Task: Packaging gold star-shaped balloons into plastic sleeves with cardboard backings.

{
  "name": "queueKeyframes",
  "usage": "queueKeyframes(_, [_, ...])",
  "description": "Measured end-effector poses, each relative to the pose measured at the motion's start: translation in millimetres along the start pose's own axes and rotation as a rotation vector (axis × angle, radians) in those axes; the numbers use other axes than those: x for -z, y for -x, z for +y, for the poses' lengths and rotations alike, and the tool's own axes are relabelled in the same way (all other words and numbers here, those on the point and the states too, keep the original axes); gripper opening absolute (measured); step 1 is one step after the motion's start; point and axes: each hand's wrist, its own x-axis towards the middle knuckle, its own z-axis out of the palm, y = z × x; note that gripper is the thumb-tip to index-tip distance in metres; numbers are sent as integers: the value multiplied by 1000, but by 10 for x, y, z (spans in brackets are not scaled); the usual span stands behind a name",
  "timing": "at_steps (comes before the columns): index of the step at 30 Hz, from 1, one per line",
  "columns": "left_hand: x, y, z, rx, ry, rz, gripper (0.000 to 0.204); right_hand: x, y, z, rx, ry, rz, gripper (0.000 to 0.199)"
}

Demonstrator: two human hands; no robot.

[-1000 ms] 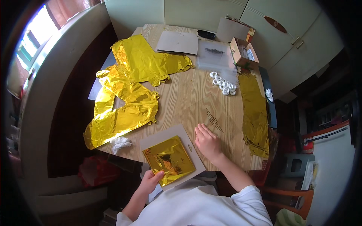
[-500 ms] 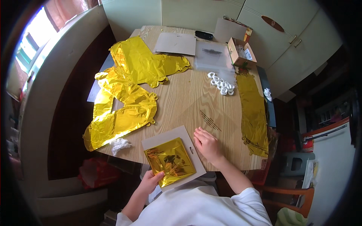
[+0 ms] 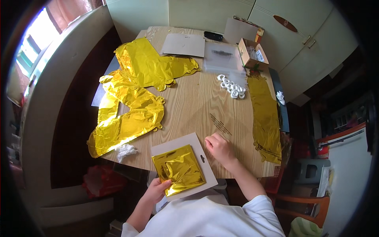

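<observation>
My left hand (image 3: 157, 189) grips the lower left side of a grey cardboard backing card (image 3: 208, 178) with a hanging slot. A folded gold foil balloon (image 3: 183, 166) lies on the card, and my thumb presses on it. Just right of the card, my right hand (image 3: 221, 148) is closed, its fingers curled, over the near part of a clear plastic bag (image 3: 221, 124) with dark print, flat on the table. Whether the bag's edge is between those fingers is hidden.
Unfolded gold foil balloons (image 3: 136, 114) cover the table's left side; another flat gold foil strip (image 3: 265, 114) lies at right. White ribbon rolls (image 3: 233, 89), a stack of clear bags (image 3: 221, 59), grey cards (image 3: 183, 45) and an open box (image 3: 252, 55) sit farther back. Crumpled white tissue (image 3: 125, 152) lies front left.
My right hand's fingers have curled in from a straighter pose, and the bag's print has shifted slightly away. The card with the foil has moved slightly right in my left hand.
</observation>
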Motion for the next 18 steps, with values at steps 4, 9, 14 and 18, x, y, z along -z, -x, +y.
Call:
queueKeyframes(4, [-73, -46, 38, -36, 51, 23, 28, 71, 31, -45, -26, -113, -75, 6])
queueKeyframes(9, [-136, -123, 17, -88, 33, 50, 27, 165, 9, -21, -157, -244, -275, 11])
queueKeyframes(14, [-190, -168, -122, -147, -2, 67, 27, 203, -24, -61, -189, -258, -346, 13])
queueKeyframes(18, [-264, -176, -179, -171, -54, 98, 26, 259, -48, -101, -205, -288, -387, 13])
